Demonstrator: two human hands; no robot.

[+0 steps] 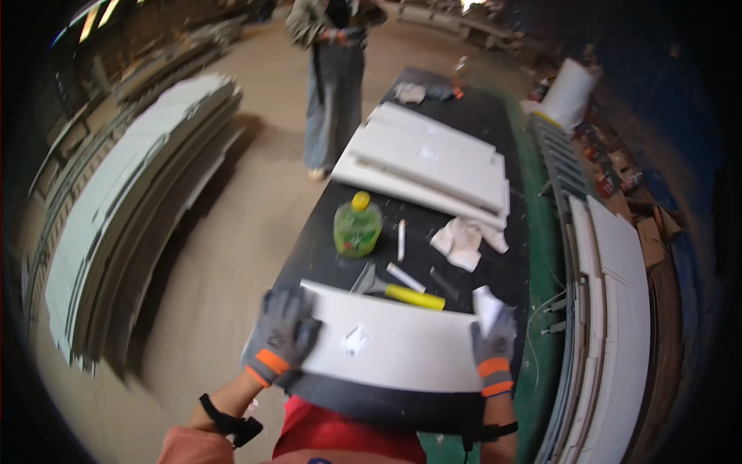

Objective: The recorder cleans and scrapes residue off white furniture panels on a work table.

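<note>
A white flat panel [394, 336] with a small label lies across the near end of the black table. My left hand [284, 329], in a grey glove with an orange cuff, is closed round the panel's left end, thumb on its top face. At the right end is my right hand [495, 340], gloved alike; its fingers are bent round a white cloth or paper [485, 305], partly hidden by the hand. Just beyond the panel lies a scraper with a yellow handle [415, 297]. A green bottle with a yellow cap [358, 230] stands farther left.
More white panels [425, 158] are stacked farther along the black table [309, 255], near a crumpled cloth [466, 241] and a white stick [401, 240]. Panel stacks stand at left [116, 201] and right [618, 309]. A person [334, 100] stands beyond the table.
</note>
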